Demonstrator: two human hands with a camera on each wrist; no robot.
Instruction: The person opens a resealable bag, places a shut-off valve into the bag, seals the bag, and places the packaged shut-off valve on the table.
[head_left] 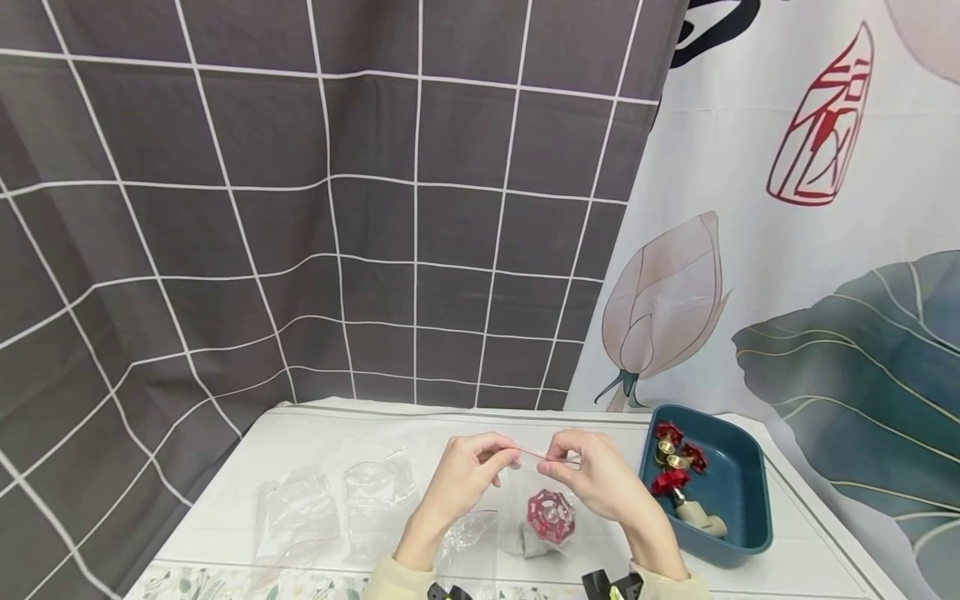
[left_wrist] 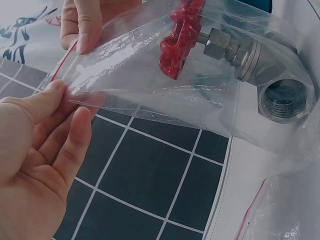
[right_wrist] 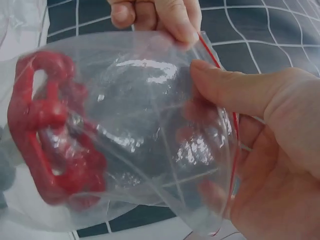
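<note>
A clear zip bag (left_wrist: 125, 65) with a red zip strip hangs between my two hands. Inside it is a metal valve (left_wrist: 265, 70) with a red handwheel (head_left: 551, 517); in the left wrist view its threaded opening faces outward. My left hand (head_left: 467, 473) pinches the bag's mouth at one end of the red strip, thumb against fingers. Along the same strip, my right hand (head_left: 596, 482) pinches the bag between thumb and fingers. The right wrist view shows some right-hand fingers through the plastic, behind the bag (right_wrist: 150, 115).
Several clear zip bags (head_left: 296, 512) lie flat on the white table (head_left: 247, 467) to the left. At the right stands a blue tray (head_left: 759, 500) holding valves with red handwheels (head_left: 670, 481). A dark grid-patterned curtain (head_left: 450, 225) hangs behind the table.
</note>
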